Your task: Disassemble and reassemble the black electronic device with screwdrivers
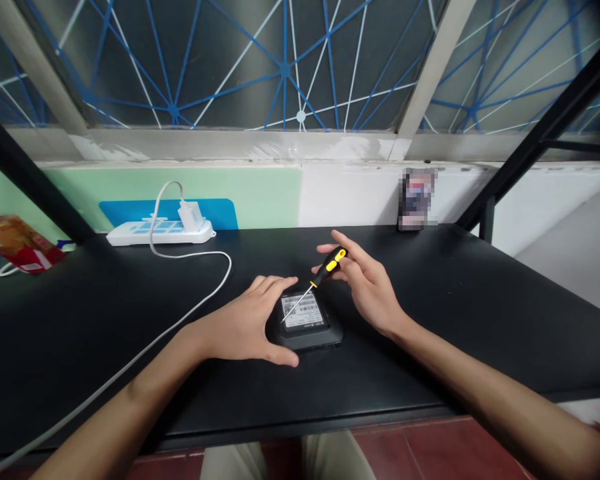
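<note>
A small black device (313, 339) with a white printed label (307, 313) lies on the black table in front of me. My left hand (247, 321) is around its left side, thumb at the near edge and fingers at the far edge, spread apart. In my right hand (365, 280) is a screwdriver (330, 268) with a black and yellow handle, pinched between thumb and fingers. Its thin metal shaft slants down to the left across the label, the tip near the label's left edge. Whether the tip touches the device I cannot tell.
A white power strip (130, 233) with a plugged-in charger (191, 216) stands at the back left. Its white cable (180, 319) runs across the table's left side. A red and orange package (23, 241) lies far left. A blurred-out upright object (416, 200) leans at the back wall.
</note>
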Tool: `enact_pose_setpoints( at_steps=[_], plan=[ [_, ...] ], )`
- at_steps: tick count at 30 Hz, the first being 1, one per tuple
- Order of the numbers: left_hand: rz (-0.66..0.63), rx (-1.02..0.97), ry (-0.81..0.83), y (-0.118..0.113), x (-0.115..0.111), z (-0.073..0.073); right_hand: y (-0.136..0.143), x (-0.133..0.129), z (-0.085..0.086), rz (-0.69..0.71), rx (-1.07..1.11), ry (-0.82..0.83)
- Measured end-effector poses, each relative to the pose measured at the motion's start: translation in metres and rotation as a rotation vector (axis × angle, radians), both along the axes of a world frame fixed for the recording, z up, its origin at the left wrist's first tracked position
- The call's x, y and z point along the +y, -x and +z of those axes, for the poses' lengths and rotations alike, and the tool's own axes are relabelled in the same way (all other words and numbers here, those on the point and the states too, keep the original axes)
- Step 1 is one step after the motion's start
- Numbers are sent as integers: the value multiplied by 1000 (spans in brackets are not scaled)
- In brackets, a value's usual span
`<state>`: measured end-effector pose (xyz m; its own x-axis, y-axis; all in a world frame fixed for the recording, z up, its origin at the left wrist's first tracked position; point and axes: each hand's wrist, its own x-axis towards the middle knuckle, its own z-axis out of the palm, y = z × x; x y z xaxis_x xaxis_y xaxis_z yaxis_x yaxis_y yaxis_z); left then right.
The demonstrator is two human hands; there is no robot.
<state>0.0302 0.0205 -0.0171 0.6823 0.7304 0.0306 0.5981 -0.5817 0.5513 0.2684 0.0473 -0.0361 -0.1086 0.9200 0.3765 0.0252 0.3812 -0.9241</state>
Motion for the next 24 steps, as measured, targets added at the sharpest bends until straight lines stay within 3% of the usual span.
enact_pose_setpoints(
  at_steps=[4, 17, 24],
  plan=[
    [-4, 11, -8, 0, 0, 0, 1, -2, 2, -47, -56, -36],
    [-3, 8, -2, -1, 0, 2, 7, -7, 4, 34, -21, -3],
    [0, 3, -13, 0, 0, 1, -3, 7, 3, -121, 62, 35]
  ],
)
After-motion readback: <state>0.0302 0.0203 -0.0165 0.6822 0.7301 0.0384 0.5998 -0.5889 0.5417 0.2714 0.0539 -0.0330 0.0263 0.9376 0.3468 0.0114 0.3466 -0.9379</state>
